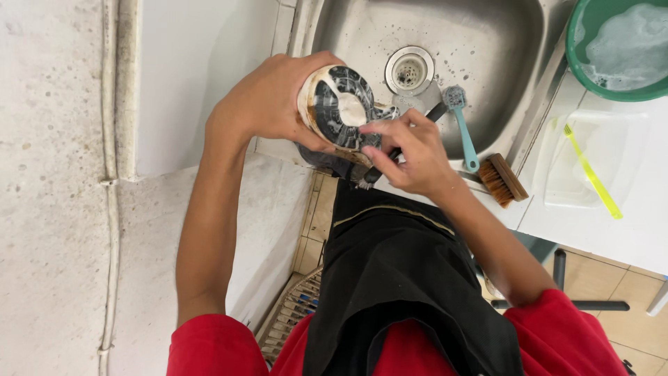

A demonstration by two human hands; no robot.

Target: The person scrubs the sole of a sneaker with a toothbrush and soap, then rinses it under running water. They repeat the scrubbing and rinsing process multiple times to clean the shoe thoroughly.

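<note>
Left hand (pixel 268 104) wraps closed around a soapy shoe (pixel 337 108), sole up, its black rubber tread lathered white, held over the rim of the stainless-steel sink (pixel 487 49). Right hand (pixel 410 153) pinches a dark-handled brush (pixel 396 150) against the sole; its bristles are mostly hidden. Nearby lie a teal toothbrush (pixel 463 125) and a wooden scrub brush (pixel 504 179). A green basin (pixel 577 59) of suds is cut off.
</note>
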